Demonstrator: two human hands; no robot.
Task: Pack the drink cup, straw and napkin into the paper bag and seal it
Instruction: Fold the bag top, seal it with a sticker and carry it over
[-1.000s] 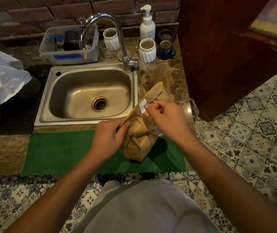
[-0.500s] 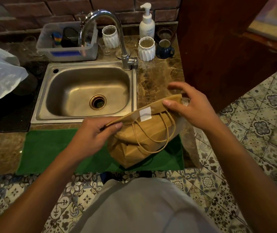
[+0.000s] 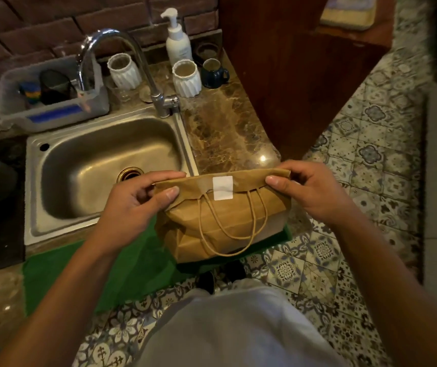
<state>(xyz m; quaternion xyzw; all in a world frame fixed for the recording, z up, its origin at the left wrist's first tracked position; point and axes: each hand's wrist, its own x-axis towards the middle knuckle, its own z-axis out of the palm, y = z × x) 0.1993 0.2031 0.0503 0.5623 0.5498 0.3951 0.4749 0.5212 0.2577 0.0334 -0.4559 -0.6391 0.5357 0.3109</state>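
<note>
- Head view: the paper bag (image 3: 225,221) stands on the green mat (image 3: 122,263) at the worktop's (image 3: 228,131) edge, its folded top running left to right.
- Left hand (image 3: 138,205) and right hand (image 3: 315,189) each pinch one end of the fold; the white sticker (image 3: 222,188) sits midway, about equally near both.

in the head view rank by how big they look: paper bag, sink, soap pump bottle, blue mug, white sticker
1. sink
2. paper bag, though it is nearer the camera
3. soap pump bottle
4. blue mug and white sticker look alike; not ranked
</note>
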